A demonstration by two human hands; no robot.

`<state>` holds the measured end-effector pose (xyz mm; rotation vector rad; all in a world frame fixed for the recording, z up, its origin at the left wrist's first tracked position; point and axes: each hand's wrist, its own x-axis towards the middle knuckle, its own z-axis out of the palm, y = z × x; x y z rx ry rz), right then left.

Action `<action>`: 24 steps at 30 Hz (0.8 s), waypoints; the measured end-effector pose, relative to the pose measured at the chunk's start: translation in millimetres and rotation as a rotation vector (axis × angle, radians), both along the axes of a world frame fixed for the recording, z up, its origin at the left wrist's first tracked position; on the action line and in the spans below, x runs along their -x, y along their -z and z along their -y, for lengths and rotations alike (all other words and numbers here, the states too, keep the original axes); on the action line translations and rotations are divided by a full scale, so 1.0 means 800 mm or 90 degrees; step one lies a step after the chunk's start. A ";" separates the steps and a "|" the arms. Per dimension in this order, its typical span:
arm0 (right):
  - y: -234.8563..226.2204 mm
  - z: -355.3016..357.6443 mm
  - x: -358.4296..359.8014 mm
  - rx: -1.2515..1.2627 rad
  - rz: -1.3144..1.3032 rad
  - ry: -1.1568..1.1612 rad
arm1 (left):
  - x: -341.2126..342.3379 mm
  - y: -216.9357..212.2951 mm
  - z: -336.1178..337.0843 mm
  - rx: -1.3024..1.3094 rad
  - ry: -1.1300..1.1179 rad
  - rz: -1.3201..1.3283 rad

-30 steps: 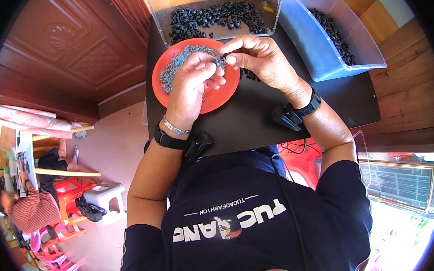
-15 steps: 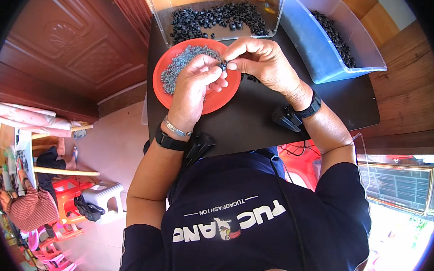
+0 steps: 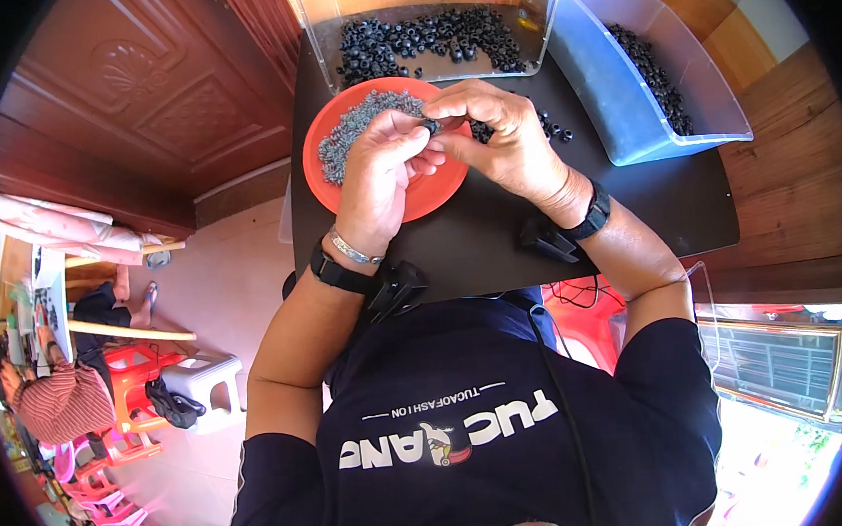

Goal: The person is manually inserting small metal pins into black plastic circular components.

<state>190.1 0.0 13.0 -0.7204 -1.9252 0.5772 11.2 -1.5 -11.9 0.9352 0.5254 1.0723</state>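
Above the orange-red plastic dish [image 3: 430, 197], my two hands meet at a small black round part [image 3: 429, 126]. Thumb and fingers of my left hand [image 3: 377, 179] pinch it from one side. The thumb and bent forefinger of my right hand [image 3: 510, 140] close on the same part from the other; anything smaller between those fingertips is hidden. A heap of small grey screw-like pieces [image 3: 351, 137] lies in the dish, partly behind my left hand. Loose black parts [image 3: 553, 128] are scattered on the dark table [image 3: 478, 250] beyond my right hand.
Behind the dish stands a clear bin [image 3: 429, 77] of black round parts. A translucent blue bin [image 3: 616, 140], also holding black pieces, is at the right. At far left a person in a striped top [image 3: 63, 405] sits near plastic stools [image 3: 216, 382].
My right-hand fingers have curled further around the black part, and the hand has tilted slightly. Loose black parts beside it show more now. The view has shifted a little.
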 end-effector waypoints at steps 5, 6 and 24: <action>0.008 -0.003 0.008 -0.090 -0.011 0.067 | -0.005 0.004 -0.001 0.024 -0.011 0.054; 0.007 -0.002 0.009 -0.109 -0.006 0.079 | -0.005 0.004 -0.002 0.016 -0.001 0.061; -0.003 0.000 0.000 -0.080 0.025 0.036 | -0.004 0.002 0.003 0.029 0.105 0.177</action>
